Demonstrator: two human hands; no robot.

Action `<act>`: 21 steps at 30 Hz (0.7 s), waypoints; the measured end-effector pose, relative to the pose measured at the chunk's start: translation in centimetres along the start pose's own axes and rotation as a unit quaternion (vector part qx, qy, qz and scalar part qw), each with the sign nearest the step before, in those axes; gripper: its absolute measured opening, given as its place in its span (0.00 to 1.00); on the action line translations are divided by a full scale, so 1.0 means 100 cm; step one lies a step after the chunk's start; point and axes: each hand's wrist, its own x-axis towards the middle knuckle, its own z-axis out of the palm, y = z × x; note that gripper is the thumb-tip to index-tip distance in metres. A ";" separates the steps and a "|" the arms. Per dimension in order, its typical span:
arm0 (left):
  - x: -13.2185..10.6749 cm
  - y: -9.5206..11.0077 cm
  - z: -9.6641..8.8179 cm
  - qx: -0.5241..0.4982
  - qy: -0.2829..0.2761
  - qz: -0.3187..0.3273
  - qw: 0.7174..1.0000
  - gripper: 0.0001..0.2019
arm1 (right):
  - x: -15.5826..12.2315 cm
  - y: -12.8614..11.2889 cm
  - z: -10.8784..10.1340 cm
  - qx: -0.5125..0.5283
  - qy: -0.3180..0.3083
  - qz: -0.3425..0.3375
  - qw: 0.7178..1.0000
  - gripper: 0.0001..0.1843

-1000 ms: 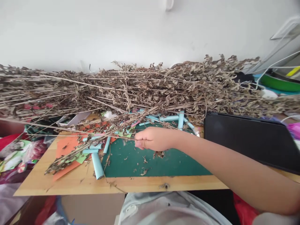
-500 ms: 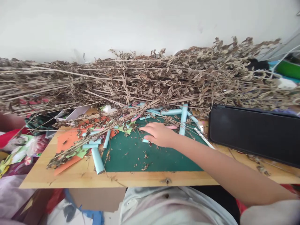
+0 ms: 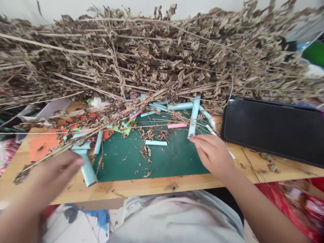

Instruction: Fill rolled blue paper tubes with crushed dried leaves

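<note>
A long, slim roll (image 3: 194, 118), pale blue and smooth, is lying on the green mat (image 3: 164, 165), its far end reaching the dried stalks (image 3: 162, 60). The right hand (image 3: 215, 155) is holding its fingertips close together at the roll's near end; whether they are gripping it, I cannot tell. The left hand (image 3: 54, 172) is blurring beside a thicker blue roll (image 3: 88, 172) with a dark end, its grip impossible to tell. The stalks are running past both picture edges. At lower right, a red bag (image 3: 273, 199) is enclosing packets too unclear to identify.
</note>
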 end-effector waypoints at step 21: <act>0.054 0.071 0.090 0.104 -0.158 0.211 0.959 0.10 | 0.024 -0.005 0.012 -0.209 -0.065 0.004 0.976 0.04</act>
